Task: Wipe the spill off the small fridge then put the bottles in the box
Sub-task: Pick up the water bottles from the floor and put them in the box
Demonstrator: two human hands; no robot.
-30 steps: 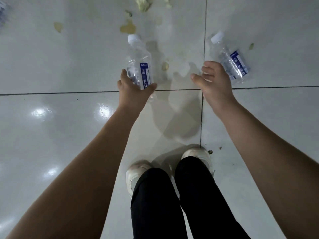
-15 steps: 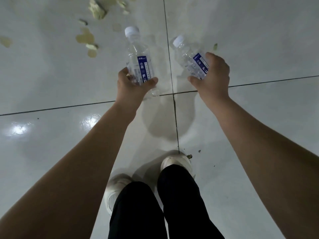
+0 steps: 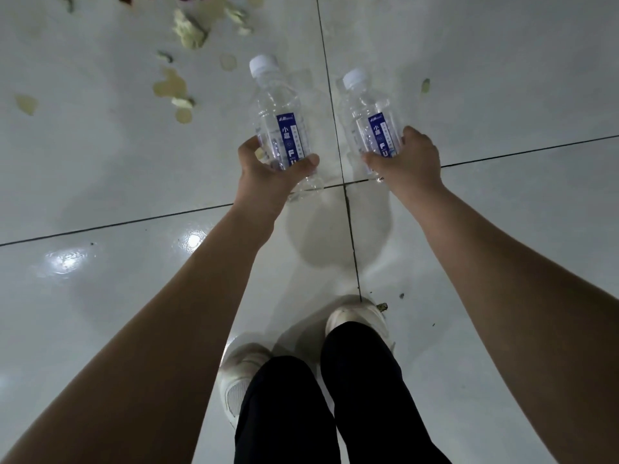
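Note:
I hold two clear plastic water bottles with white caps and blue labels above a white tiled floor. My left hand (image 3: 271,175) is closed around the lower half of the left bottle (image 3: 278,112), cap pointing away from me. My right hand (image 3: 408,159) grips the base of the right bottle (image 3: 368,112), which also points away. The two bottles are close together and roughly parallel, apart from each other. Neither the small fridge nor the box is in view.
Pale flower petals (image 3: 174,85) and scraps lie scattered on the floor at the upper left. My white shoes (image 3: 355,319) and dark trousers are at the bottom. Dark grout lines (image 3: 348,212) cross the glossy tiles (image 3: 100,296).
My right hand, open beside the right bottle a second ago, has closed on it and lifted it. Both bottles now sit closer together and parallel; the view has shifted.

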